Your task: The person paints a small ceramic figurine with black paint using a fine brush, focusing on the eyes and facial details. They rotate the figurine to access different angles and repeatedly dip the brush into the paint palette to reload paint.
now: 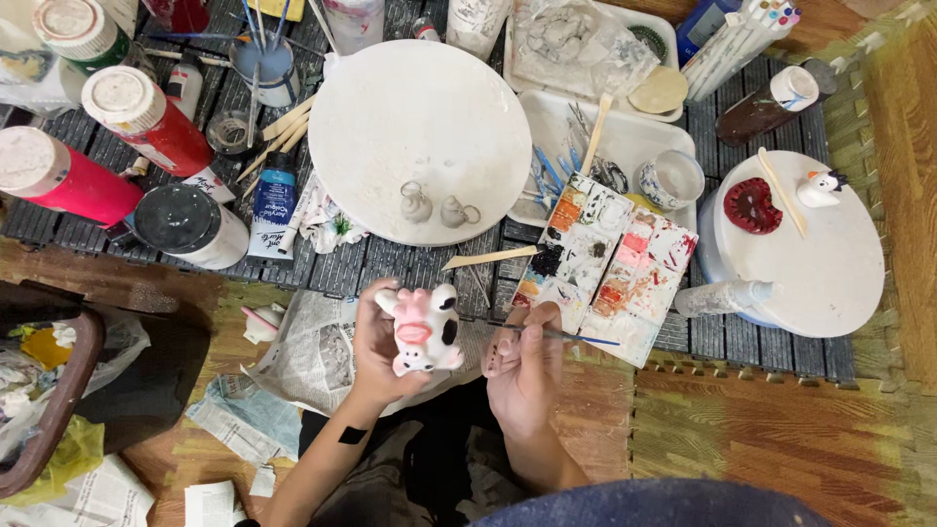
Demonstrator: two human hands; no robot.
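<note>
Cow figurine [426,330], white with black patches, clasped in curled left hand [376,349]; thin paintbrush [556,335] pinched in right hand [522,366]; paint palette [610,263] at two o'clock.

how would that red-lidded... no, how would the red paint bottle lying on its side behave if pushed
The red bottle lies on its side and looks round, so it would probably roll rather than slide. The slatted mat under it might check the roll. It looks full of paint, so likely heavy for its size, and stiff-walled.
</note>
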